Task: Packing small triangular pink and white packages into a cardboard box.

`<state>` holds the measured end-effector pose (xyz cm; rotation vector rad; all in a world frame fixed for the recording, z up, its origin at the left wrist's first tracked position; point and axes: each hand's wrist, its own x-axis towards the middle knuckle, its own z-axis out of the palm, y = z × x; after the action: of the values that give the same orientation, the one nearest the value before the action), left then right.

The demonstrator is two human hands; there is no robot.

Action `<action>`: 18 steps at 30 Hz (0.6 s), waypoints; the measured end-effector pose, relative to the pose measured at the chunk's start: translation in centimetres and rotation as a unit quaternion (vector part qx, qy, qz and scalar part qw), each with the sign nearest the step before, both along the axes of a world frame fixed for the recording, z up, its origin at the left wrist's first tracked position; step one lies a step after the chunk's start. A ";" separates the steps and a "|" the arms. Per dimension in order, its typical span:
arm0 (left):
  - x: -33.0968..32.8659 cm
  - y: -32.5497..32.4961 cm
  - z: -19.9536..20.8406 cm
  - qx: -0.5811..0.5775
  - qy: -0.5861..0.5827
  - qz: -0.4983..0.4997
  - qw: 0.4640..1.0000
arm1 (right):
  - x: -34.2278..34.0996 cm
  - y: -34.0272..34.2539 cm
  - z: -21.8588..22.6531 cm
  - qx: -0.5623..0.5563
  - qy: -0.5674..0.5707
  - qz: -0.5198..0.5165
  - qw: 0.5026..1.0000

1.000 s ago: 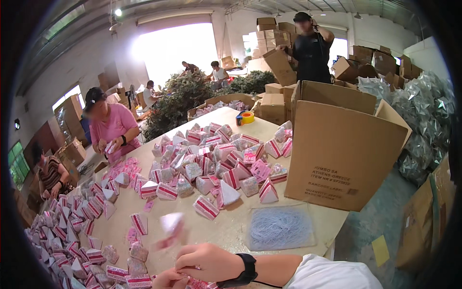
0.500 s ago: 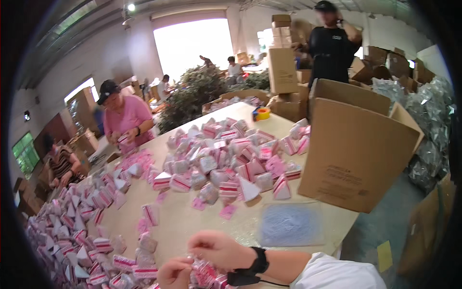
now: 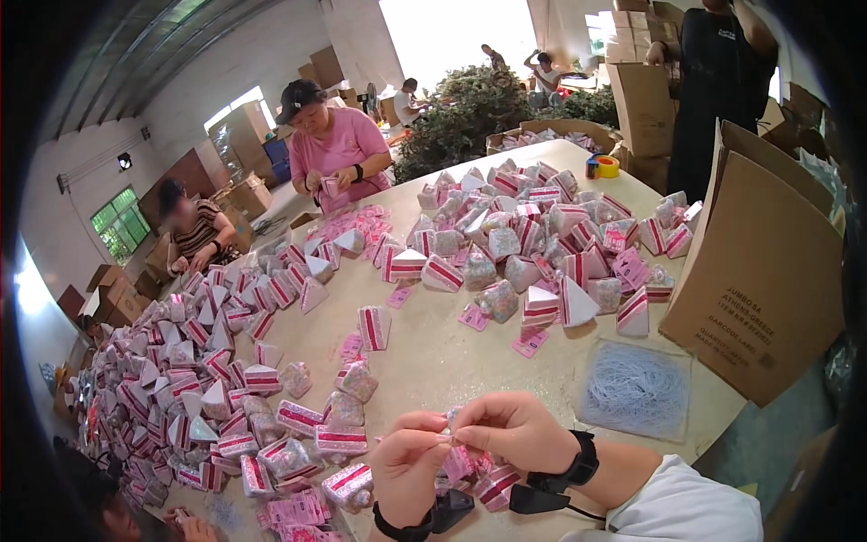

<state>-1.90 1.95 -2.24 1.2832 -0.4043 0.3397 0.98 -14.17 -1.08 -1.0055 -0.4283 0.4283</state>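
Observation:
Near the front edge of the table my left hand (image 3: pixel 406 461) and my right hand (image 3: pixel 515 432) meet, thumbs and forefingers pinched together. A small pale bit (image 3: pixel 452 417) shows between the fingertips; I cannot make out what it is. Just beneath my hands lie pink tags (image 3: pixel 459 462) and a cake-slice ornament (image 3: pixel 496 486) with a red stripe, partly hidden. More glittery cake-slice ornaments (image 3: pixel 341 440) lie left of my left hand, with a pile of pink tags (image 3: pixel 298 509) nearby. To the right is a flat clear tray (image 3: pixel 585 417) of thin pale-blue strings (image 3: pixel 637 390).
Heaps of cake-slice ornaments cover the table's (image 3: pixel 433 352) left side and far middle. A large open carton (image 3: pixel 754 271) stands at the right edge, a tape roll (image 3: pixel 607 166) farther back. Co-workers sit or stand around, one in a pink shirt (image 3: pixel 348 149) across the table.
The view has swung left, so the scene sits farther right. My hands have come up off the pink-tagged bundle and now pinch a small pale bit above it.

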 end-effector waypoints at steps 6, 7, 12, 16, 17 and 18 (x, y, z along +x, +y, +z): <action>0.3 -0.2 -0.5 0.007 -0.038 0.048 0.998 | -0.2 0.4 -0.1 -0.032 -0.009 -0.035 0.999; 0.3 -0.2 -0.5 0.010 -0.044 0.057 0.997 | -0.3 0.5 -0.1 -0.036 -0.018 -0.045 0.998; 0.0 -0.5 -0.1 0.041 -0.046 0.099 0.993 | -0.1 0.8 -0.6 -0.065 -0.051 -0.055 0.995; 0.4 -0.5 -0.3 0.046 -0.065 0.096 0.992 | -0.2 0.8 -0.5 -0.072 -0.051 -0.059 0.994; 0.4 -0.4 -0.4 0.050 -0.073 0.095 0.992 | -0.2 0.8 -0.5 -0.076 -0.055 -0.054 0.994; 0.4 -0.4 -0.4 0.050 -0.071 0.092 0.992 | -0.1 0.7 -0.5 -0.080 -0.058 -0.050 0.994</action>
<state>-1.46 1.58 -2.61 1.4021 -0.4284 0.5758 0.91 -13.42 -1.58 -1.2056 -0.4507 0.3180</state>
